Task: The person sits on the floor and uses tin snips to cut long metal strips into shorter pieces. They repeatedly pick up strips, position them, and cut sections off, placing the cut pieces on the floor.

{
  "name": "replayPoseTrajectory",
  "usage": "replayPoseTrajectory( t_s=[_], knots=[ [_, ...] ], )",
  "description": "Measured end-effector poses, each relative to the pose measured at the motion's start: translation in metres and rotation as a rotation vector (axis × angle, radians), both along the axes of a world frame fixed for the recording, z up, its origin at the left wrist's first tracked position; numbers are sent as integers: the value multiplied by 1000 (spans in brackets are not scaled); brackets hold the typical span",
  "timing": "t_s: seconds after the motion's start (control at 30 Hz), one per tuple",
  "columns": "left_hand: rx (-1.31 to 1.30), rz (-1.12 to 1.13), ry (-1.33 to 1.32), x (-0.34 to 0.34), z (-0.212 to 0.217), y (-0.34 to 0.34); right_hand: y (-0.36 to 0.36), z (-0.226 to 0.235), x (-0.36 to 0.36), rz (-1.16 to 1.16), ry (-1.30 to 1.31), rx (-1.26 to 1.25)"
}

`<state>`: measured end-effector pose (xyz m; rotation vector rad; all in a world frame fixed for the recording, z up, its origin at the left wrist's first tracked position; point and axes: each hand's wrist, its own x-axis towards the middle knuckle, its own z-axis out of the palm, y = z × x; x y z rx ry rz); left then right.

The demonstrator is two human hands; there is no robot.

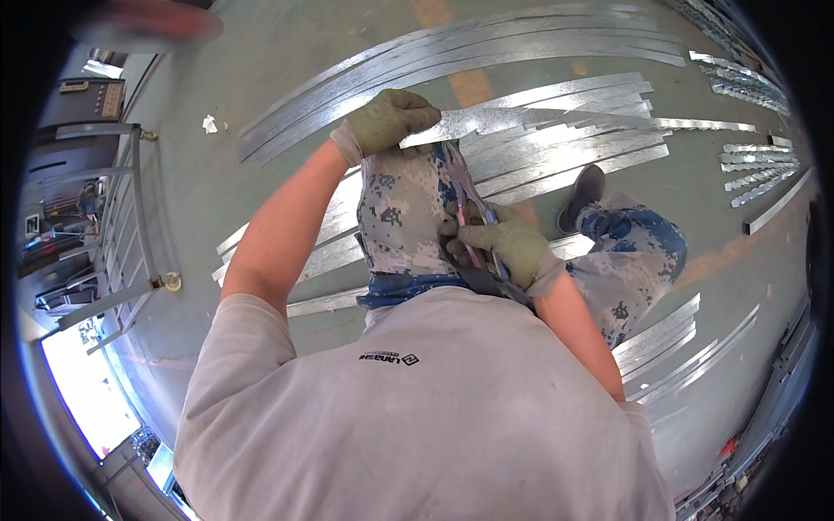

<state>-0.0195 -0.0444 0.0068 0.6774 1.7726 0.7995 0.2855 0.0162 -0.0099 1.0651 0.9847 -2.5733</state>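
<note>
One metal strip [499,119] is pinched near its end by left hand [393,119] at twelve o'clock, length pointed toward two o'clock, apparently for steadiness. Pink-and-blue tool [462,214] is grasped by right hand [514,247], three o'clock, beside thigh [401,217], presumably for control.

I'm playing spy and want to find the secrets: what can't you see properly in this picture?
All in the head view:
- Strip: part of its near end is hidden by the left hand.
- Tool: its middle is hidden by the right hand.
- Red thing: too blurred to tell, by the upper edge.
- White scrap: too small to tell what it is.
</note>
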Motion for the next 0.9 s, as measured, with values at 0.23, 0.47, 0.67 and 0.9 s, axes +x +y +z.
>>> replayPoseTrajectory(
  t_s=[0.23, 0.47, 0.67, 0.9],
  knots=[
    [95, 76, -24, 12, 4, -4, -7, -1, -3, 45, -15, 168],
    [110, 57, -49, 10, 5, -4, -5, 18, -9, 51, -59, 191],
    [91, 61, -21, 12, 11, -4, -3, 25, -8, 134, -77, 380],
    [58, 59, -80, 8, 18, -1, 3, 6, -4, 247, -35, 619]
  ],
)
